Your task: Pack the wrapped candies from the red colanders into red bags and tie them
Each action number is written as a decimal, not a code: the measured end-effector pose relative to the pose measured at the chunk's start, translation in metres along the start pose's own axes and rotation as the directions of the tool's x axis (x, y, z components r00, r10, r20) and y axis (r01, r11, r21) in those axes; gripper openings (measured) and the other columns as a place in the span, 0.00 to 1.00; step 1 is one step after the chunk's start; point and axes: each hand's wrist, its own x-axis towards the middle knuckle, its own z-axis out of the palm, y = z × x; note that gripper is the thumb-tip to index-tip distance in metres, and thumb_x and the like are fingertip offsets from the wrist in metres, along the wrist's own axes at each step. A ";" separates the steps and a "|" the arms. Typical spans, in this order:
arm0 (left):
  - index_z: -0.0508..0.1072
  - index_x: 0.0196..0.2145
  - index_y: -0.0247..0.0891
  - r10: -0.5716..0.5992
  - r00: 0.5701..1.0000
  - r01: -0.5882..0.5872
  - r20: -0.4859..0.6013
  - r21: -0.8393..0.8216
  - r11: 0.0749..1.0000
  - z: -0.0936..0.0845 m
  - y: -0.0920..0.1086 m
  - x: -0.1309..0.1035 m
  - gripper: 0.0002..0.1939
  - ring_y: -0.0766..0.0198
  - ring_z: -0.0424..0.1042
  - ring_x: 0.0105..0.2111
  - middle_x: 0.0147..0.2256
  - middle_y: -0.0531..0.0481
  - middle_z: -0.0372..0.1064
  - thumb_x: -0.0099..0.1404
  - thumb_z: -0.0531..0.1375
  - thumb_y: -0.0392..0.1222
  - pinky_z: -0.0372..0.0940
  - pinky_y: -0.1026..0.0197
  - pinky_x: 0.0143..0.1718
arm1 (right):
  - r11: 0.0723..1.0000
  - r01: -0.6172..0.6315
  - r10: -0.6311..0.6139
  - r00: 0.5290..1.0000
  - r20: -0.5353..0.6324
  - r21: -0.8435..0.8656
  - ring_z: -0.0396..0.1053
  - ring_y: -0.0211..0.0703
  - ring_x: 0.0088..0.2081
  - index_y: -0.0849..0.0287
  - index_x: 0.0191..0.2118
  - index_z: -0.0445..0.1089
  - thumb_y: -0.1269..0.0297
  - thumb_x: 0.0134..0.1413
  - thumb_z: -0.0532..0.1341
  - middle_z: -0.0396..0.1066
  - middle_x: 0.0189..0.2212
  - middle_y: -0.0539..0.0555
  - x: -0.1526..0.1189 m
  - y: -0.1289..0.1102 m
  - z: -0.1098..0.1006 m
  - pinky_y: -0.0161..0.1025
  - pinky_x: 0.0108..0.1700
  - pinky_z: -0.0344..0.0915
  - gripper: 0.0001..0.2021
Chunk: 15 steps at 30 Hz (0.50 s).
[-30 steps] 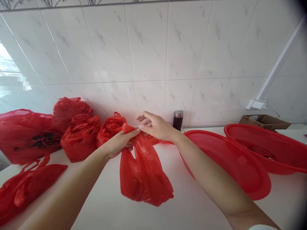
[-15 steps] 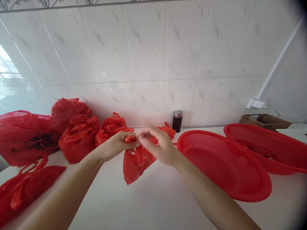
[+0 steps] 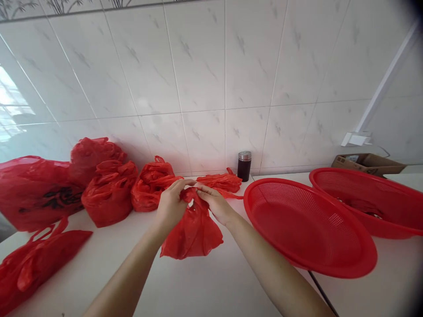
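A red plastic bag hangs between my hands over the white table, its lower part spread out and its top gathered. My left hand grips the bag's top from the left, fingers curled round the handle part. From the right, my right hand pinches the same gathered top, its fingertips close to those of the left. A small gap shows in the plastic just below the fingers. Behind my hands lies a flat pile of red plastic bags near the wall.
Several filled red bags stand on the left, with another red bag nearer me. Right of my hands sits a red plastic basket; a second basket is beyond it. A dark flask and a cardboard box stand by the tiled wall.
My right hand, blurred and loose before, has come down onto the bag's top. The bag now hangs more upright and spread wider. My left hand has shifted slightly right.
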 end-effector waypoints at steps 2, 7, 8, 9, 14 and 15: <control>0.76 0.44 0.42 -0.154 0.984 0.163 0.087 -0.107 0.981 0.003 -0.004 -0.009 0.14 0.58 0.73 0.39 0.38 0.50 0.76 0.65 0.53 0.40 0.66 0.60 0.42 | 1.000 0.017 -0.019 0.998 -0.067 -0.020 0.72 0.40 0.35 0.56 0.34 0.67 0.58 0.57 0.57 0.73 0.33 0.51 -0.003 0.002 -0.001 0.40 0.42 0.68 0.08; 0.77 0.39 0.36 -0.450 0.889 0.445 0.083 -0.390 0.806 0.016 -0.032 -0.053 0.23 0.54 0.75 0.38 0.33 0.46 0.77 0.64 0.55 0.59 0.69 0.53 0.42 | 0.950 0.011 -0.140 0.908 -0.396 -0.311 0.72 0.41 0.32 0.54 0.29 0.58 0.56 0.60 0.50 0.71 0.29 0.50 0.001 0.030 -0.017 0.38 0.35 0.69 0.11; 0.76 0.39 0.36 -0.503 0.863 0.465 0.055 -0.477 0.745 0.019 -0.037 -0.064 0.24 0.53 0.75 0.39 0.36 0.45 0.78 0.63 0.56 0.60 0.69 0.52 0.45 | 0.939 -0.001 -0.159 0.885 -0.438 -0.344 0.72 0.41 0.31 0.54 0.30 0.57 0.55 0.61 0.49 0.70 0.30 0.50 0.004 0.039 -0.024 0.38 0.34 0.69 0.11; 0.76 0.39 0.35 -0.554 0.832 0.473 0.033 -0.565 0.676 0.022 -0.042 -0.075 0.24 0.53 0.76 0.42 0.37 0.43 0.78 0.63 0.56 0.61 0.68 0.51 0.48 | 0.933 -0.014 -0.168 0.867 -0.470 -0.360 0.72 0.41 0.30 0.53 0.31 0.56 0.55 0.62 0.47 0.70 0.30 0.50 0.006 0.048 -0.031 0.39 0.33 0.69 0.11; 0.76 0.37 0.36 -0.698 0.715 0.468 0.031 -0.763 0.446 0.044 -0.052 -0.115 0.23 0.52 0.73 0.50 0.41 0.41 0.78 0.64 0.55 0.60 0.61 0.49 0.58 | 0.870 -0.073 -0.237 0.806 -0.542 -0.488 0.70 0.42 0.25 0.52 0.36 0.53 0.57 0.65 0.36 0.67 0.30 0.52 0.010 0.088 -0.059 0.41 0.29 0.67 0.13; 0.76 0.39 0.37 -0.699 0.714 0.481 0.031 -0.747 0.458 0.049 -0.053 -0.119 0.24 0.52 0.71 0.52 0.43 0.40 0.77 0.65 0.53 0.60 0.60 0.49 0.58 | 0.841 -0.075 -0.265 0.807 -0.527 -0.536 0.70 0.43 0.26 0.52 0.38 0.53 0.57 0.66 0.34 0.67 0.30 0.52 0.009 0.093 -0.060 0.41 0.30 0.67 0.15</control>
